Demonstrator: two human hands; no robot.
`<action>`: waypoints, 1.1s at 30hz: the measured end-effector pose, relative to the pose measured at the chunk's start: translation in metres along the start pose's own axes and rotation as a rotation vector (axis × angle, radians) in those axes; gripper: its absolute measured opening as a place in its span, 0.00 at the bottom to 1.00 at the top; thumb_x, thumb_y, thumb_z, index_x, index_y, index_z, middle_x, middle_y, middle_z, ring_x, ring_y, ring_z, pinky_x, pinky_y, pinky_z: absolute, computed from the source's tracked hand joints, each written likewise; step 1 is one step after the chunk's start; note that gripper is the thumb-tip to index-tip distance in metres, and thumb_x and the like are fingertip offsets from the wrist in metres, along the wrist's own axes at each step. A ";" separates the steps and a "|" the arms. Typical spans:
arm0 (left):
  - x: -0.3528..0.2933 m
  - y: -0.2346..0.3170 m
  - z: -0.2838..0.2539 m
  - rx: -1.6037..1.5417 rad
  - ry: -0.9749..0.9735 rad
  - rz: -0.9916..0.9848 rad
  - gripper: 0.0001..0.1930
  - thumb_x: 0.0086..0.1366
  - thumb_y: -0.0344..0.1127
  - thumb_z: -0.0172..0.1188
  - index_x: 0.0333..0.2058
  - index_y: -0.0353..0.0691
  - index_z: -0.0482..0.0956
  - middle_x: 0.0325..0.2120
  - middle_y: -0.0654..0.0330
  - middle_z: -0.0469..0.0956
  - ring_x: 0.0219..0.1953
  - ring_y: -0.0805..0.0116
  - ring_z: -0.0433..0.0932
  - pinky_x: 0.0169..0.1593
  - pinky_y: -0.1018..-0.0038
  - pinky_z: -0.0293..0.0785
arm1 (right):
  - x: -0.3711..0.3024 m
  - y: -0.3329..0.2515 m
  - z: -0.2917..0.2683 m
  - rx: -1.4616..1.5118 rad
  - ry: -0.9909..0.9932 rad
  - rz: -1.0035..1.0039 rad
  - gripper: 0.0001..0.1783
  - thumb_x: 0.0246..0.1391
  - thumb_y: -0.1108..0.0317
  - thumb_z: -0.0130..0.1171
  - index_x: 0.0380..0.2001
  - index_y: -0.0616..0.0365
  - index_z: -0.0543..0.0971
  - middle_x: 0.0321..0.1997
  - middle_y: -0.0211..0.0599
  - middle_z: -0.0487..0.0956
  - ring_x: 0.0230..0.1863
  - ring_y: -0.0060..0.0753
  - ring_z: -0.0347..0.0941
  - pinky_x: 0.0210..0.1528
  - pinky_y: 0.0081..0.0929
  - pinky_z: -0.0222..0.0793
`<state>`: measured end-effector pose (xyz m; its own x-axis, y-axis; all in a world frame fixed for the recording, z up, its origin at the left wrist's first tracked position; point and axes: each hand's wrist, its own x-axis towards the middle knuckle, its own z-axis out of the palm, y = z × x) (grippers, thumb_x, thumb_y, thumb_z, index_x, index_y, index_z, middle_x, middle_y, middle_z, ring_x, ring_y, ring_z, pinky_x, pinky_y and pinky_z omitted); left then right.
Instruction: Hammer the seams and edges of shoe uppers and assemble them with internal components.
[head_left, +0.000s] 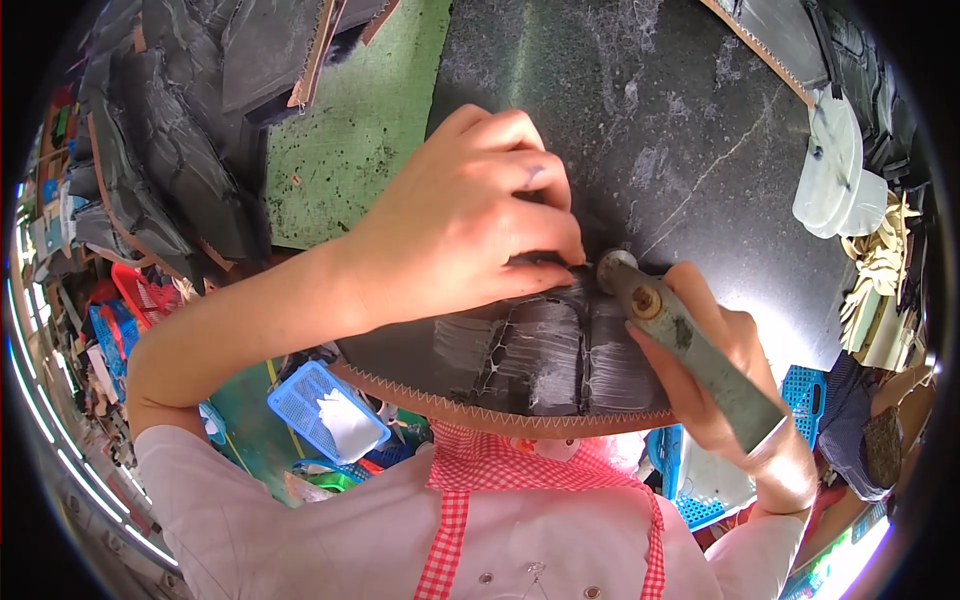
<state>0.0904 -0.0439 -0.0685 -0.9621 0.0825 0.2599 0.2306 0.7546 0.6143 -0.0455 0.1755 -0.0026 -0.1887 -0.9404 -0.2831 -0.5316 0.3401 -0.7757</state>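
Observation:
A dark panel (625, 365) lies in front of me, with pale streaks like dried glue and a brown zigzag-stitched edge curving along its near side. My left hand (470, 220) reaches over it from the left, fingers curled and pinched at the panel's far edge; whatever is between the fingertips is too small to make out. In my right hand (725, 340) is a hammer (700, 365) with a long grey metal head. Its round face points at the same edge, just right of my left fingertips. The hammer's handle is mostly hidden by the hand.
Stacks of similar dark panels (165, 140) lie at the left, with more at the far right. A green mat (350, 140) covers part of the dark worktop (640, 130). Translucent cups (835, 170) stand at the right edge. Below are a blue basket (310, 400) and a red basket (145, 295).

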 end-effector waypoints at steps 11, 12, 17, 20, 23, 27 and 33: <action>-0.008 0.010 0.009 0.177 0.079 0.153 0.10 0.44 0.34 0.68 0.29 0.49 0.84 0.31 0.68 0.77 0.37 0.63 0.75 0.44 0.63 0.71 | 0.014 -0.003 0.003 -0.152 0.126 -0.048 0.09 0.54 0.79 0.59 0.39 0.63 0.74 0.30 0.38 0.66 0.20 0.40 0.76 0.17 0.34 0.71; -0.008 0.011 0.008 0.194 0.073 0.160 0.10 0.43 0.34 0.69 0.29 0.49 0.84 0.31 0.68 0.76 0.37 0.63 0.75 0.45 0.63 0.70 | 0.012 -0.007 -0.003 -0.188 0.073 -0.055 0.08 0.55 0.78 0.58 0.40 0.63 0.75 0.30 0.38 0.66 0.20 0.40 0.76 0.18 0.34 0.71; -0.010 0.007 -0.010 0.065 0.029 -0.130 0.12 0.43 0.38 0.77 0.30 0.51 0.86 0.36 0.69 0.75 0.42 0.63 0.73 0.47 0.64 0.67 | 0.002 -0.004 0.014 -0.276 -0.004 -0.028 0.11 0.56 0.78 0.58 0.43 0.60 0.75 0.30 0.42 0.70 0.23 0.45 0.78 0.20 0.38 0.72; -0.018 0.010 0.002 0.036 0.039 -0.061 0.10 0.43 0.35 0.76 0.28 0.51 0.86 0.33 0.69 0.77 0.42 0.63 0.73 0.47 0.64 0.67 | 0.017 -0.011 -0.006 -0.186 0.004 0.005 0.06 0.63 0.75 0.57 0.43 0.62 0.74 0.28 0.47 0.77 0.30 0.57 0.80 0.28 0.36 0.70; -0.021 0.016 0.005 0.153 0.046 0.025 0.11 0.44 0.36 0.75 0.30 0.51 0.86 0.33 0.69 0.77 0.43 0.63 0.73 0.48 0.64 0.67 | 0.009 -0.021 -0.002 0.029 0.093 0.169 0.07 0.63 0.74 0.58 0.43 0.61 0.73 0.29 0.48 0.77 0.30 0.56 0.80 0.26 0.37 0.69; -0.015 0.013 -0.013 0.116 0.025 -0.066 0.13 0.45 0.38 0.74 0.33 0.51 0.86 0.35 0.70 0.77 0.44 0.62 0.73 0.48 0.62 0.67 | 0.003 -0.008 0.014 -0.179 -0.032 0.078 0.06 0.62 0.74 0.58 0.41 0.61 0.73 0.25 0.44 0.72 0.22 0.48 0.75 0.23 0.36 0.66; -0.029 0.011 -0.002 0.028 0.087 -0.089 0.09 0.46 0.35 0.76 0.27 0.50 0.84 0.35 0.70 0.77 0.45 0.60 0.73 0.48 0.61 0.67 | 0.020 -0.013 -0.002 -0.026 0.132 -0.030 0.08 0.62 0.75 0.58 0.43 0.64 0.72 0.25 0.46 0.70 0.22 0.43 0.65 0.25 0.28 0.62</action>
<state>0.1209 -0.0390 -0.0674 -0.9620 -0.0420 0.2696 0.1392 0.7742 0.6175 -0.0445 0.1525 0.0031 -0.2786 -0.9430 -0.1823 -0.5594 0.3136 -0.7673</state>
